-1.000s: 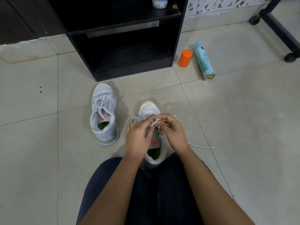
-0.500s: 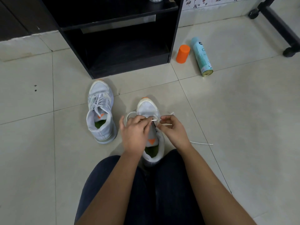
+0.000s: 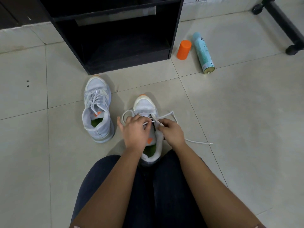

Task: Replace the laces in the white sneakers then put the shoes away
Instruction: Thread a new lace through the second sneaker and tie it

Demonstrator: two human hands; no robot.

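Head view: on the floor before the shelf (image 3: 115, 46), both hands, left (image 3: 134, 134) and right (image 3: 171, 133), pinch the lace (image 3: 166, 116) over the near sneaker (image 3: 144, 104), mid-threading; next, feed the tip through an eyelet

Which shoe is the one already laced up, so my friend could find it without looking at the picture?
Find the black shelf unit standing on the tiled floor. Just in front of its bottom edge sits the laced sneaker, on the left and untouched. Unlike the other sneaker, which both hands are threading, its laces already criss-cross neatly up the front.
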